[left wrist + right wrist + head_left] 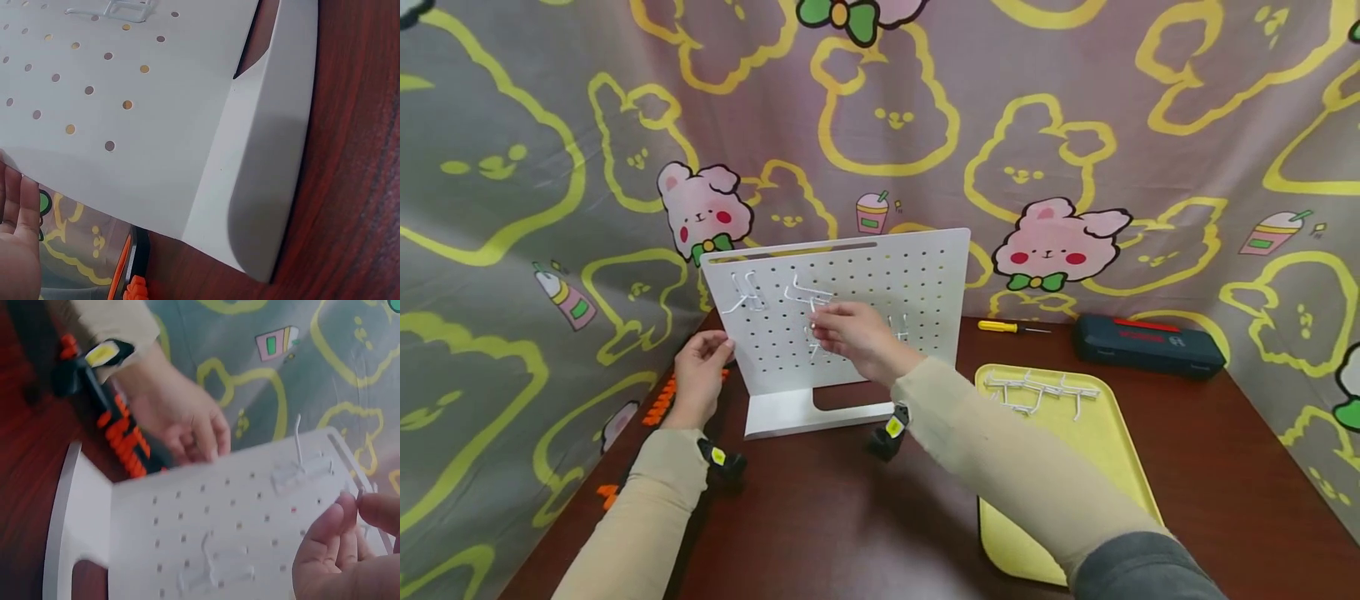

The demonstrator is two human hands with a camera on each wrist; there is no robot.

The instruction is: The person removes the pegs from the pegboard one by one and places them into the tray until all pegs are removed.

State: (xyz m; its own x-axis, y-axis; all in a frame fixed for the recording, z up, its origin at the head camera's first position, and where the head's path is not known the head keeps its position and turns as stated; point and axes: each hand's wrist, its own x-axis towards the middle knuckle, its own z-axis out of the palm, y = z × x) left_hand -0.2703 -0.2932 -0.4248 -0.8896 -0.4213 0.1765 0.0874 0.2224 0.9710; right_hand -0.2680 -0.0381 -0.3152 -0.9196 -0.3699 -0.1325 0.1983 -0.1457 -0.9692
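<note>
Several white hooks [745, 295] sit on an upright white board [917, 279] full of holes, one of them at its upper left. The left hand [700, 371] pinches the board's left edge between thumb and bent fingers. The right hand [857, 333], fingers curled, holds another hook, the gripped hook [811, 291], by its end before the board's upper left part; whether that hook touches the board is hard to tell. Board and base stand on a dark red table [820, 517], with orange pieces [661, 404] to the left. On the right, a yellow tray [1101, 442] bears loose hooks [1030, 387] toward its far end. Beyond the tray lie a yellow-handled screwdriver [997, 327] and, farther right, a dark case [1150, 346]. A cartoon-patterned cloth [895, 92] hangs at the far side.
</note>
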